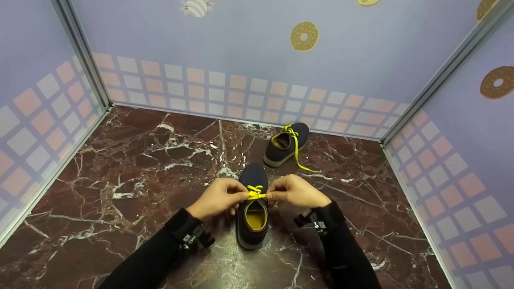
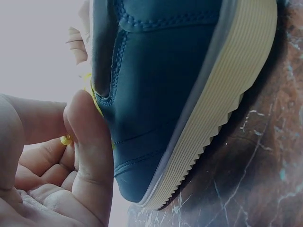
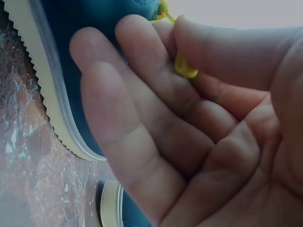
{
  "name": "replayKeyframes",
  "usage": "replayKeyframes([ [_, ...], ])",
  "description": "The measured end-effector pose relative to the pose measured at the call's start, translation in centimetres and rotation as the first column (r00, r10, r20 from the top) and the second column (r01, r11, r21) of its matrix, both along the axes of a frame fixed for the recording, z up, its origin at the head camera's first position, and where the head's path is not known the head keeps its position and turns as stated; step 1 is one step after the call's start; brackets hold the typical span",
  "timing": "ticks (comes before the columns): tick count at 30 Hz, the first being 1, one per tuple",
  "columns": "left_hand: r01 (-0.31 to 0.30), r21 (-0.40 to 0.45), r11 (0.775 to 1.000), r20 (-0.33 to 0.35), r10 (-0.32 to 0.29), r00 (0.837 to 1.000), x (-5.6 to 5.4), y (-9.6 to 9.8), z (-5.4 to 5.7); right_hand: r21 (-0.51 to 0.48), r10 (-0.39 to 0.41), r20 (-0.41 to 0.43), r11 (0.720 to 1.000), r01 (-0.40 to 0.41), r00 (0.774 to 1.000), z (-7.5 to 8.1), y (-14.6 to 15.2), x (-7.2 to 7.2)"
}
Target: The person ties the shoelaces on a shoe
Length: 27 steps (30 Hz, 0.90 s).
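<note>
A dark shoe (image 1: 253, 237) with a yellow lining stands on the floor between my hands, toe pointing away. Its yellow shoelace (image 1: 255, 195) crosses the tongue, drawn sideways between both hands. On the left, my left hand (image 1: 221, 196) pinches one part of the lace between thumb and index finger. My right hand (image 1: 297, 192) pinches the opposite part the same way. In the right wrist view a yellow lace loop (image 3: 186, 67) pokes out below the thumb, with the other fingers loosely bent. A bit of lace (image 2: 66, 140) also shows under the left fingers in the left wrist view.
A second dark shoe (image 1: 283, 150) stands farther off to the right, near the back wall, one yellow lace end trailing on the floor. Brown marbled floor (image 1: 172, 160) lies around, with small white specks. Patterned panels (image 1: 241, 48) enclose the back and both sides.
</note>
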<state>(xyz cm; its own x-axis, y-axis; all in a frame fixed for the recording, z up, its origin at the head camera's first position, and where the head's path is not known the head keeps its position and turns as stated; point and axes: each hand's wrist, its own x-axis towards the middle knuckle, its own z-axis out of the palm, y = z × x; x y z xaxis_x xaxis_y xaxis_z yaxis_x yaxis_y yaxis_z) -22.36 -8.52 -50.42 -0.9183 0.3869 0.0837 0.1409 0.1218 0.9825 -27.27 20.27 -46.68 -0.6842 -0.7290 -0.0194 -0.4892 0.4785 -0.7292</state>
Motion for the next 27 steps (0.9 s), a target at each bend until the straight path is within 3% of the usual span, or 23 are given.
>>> replayKeyframes([
  [5, 0.005, 0.011, 1.000, -0.010, -0.005, 1.000, -0.12, -0.03, -0.22, -0.017, -0.020, 0.050, 1.000, 0.021, 0.999, -0.03, -0.02, 0.08],
  [14, 0.004, 0.011, 1.000, -0.006, -0.004, 1.000, 0.01, -0.04, -0.01, -0.023, -0.009, 0.043, 1.000, 0.010, 0.999, 0.09, -0.23, 0.17],
  [23, -0.139, -0.125, 0.982, 0.061, 0.147, 0.987, 0.28, 0.11, 0.11, -0.033, -0.016, 0.040, 0.999, 0.017, 0.999, -0.05, -0.44, 0.23],
  [27, -0.139, -0.104, 0.985, 0.086, 0.148, 0.985, 0.30, 0.22, 0.09, -0.014, -0.021, 0.027, 1.000, 0.021, 0.999, -0.13, -0.51, 0.28],
])
